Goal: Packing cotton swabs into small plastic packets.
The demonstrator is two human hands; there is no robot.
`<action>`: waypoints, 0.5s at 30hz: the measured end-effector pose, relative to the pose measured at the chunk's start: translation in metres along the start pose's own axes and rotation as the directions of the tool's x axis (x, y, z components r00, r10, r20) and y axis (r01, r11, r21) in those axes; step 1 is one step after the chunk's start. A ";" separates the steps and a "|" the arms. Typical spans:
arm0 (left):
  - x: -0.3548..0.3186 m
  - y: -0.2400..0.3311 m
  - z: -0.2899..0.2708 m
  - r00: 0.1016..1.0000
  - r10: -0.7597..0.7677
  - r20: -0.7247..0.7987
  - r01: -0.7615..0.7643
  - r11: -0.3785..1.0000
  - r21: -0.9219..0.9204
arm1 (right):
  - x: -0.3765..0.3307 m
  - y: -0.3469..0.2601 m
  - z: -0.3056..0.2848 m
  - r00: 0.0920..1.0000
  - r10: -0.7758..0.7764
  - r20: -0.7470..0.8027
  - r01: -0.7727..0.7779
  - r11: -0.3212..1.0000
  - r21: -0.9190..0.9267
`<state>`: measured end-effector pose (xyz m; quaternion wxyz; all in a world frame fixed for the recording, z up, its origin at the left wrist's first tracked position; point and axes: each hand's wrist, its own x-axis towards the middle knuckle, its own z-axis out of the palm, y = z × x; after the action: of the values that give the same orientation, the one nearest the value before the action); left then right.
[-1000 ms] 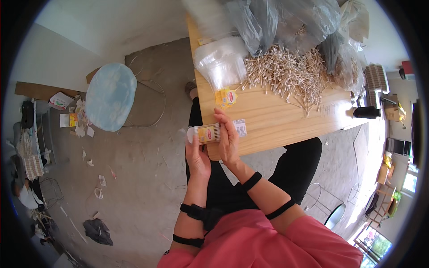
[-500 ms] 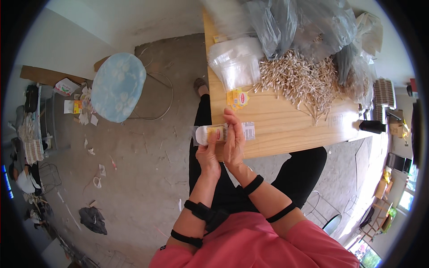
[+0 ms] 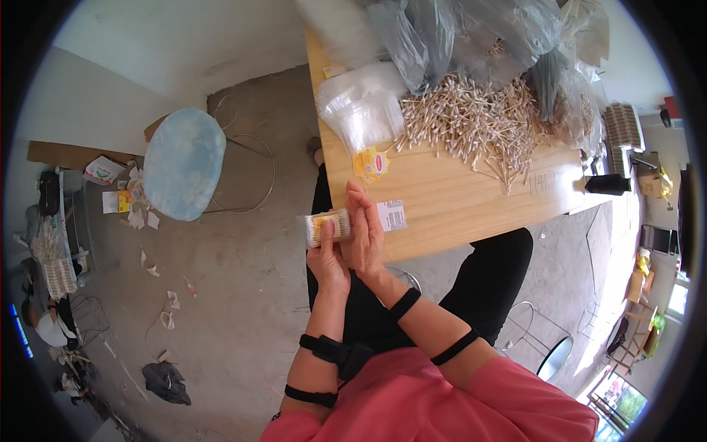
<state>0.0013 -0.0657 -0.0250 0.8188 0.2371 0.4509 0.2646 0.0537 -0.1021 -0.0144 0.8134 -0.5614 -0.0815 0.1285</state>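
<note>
My left hand is closed around a clear-wrapped pack of cotton swabs, with the thumb across its yellow label. The pack lies sideways at the table's near left corner, white swab tips toward the left. My right hand stands on edge at the pack's right end, fingers stretched out and pressed close to it; whether it touches the wrapper is hard to tell. Just right of that hand, a white printed slip lies on the wood. Farther off are some yellow label cards.
Loose cotton swabs are heaped on the wooden table, beside clear plastic bags and grey bags. A black object sits at the right edge. A stool with a pale blue cover stands left; litter dots the floor.
The view has shifted slightly. The pack in my left hand has turned a little and its right end has come closer against my right hand, whose fingers are straighter.
</note>
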 end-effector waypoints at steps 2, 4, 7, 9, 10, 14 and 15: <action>-0.007 0.002 0.009 1.000 0.008 0.002 -0.009 0.999 0.048 | 0.002 -0.001 0.003 0.998 0.068 0.014 -0.067 0.998 -0.008; -0.011 0.003 0.016 1.000 -0.007 -0.027 0.014 0.968 0.249 | 0.002 0.000 0.003 0.996 0.084 0.005 -0.084 0.996 0.021; -0.013 0.003 0.024 1.000 0.001 -0.026 0.006 0.966 0.258 | 0.004 0.002 0.000 0.999 0.049 0.010 -0.050 0.999 0.013; -0.008 -0.003 0.013 1.000 0.005 -0.003 -0.004 0.971 0.238 | 0.005 -0.002 -0.002 0.994 0.111 0.023 -0.111 0.993 0.033; -0.003 -0.003 0.012 1.000 0.018 0.020 -0.022 0.978 0.207 | 0.005 -0.003 -0.003 0.995 0.097 0.002 -0.097 0.995 0.038; -0.002 -0.002 0.006 0.998 0.027 0.060 -0.034 0.994 0.107 | -0.014 -0.011 -0.027 0.997 -0.009 -0.078 -0.012 0.963 -0.269; -0.002 -0.001 0.007 0.999 0.011 0.042 -0.015 0.996 0.089 | -0.022 -0.010 -0.034 0.997 -0.006 -0.080 -0.017 0.958 -0.288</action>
<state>0.0062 -0.0687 -0.0209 0.8150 0.2817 0.4435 0.2445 0.0429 -0.1425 -0.0170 0.7253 -0.6788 -0.0650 0.0947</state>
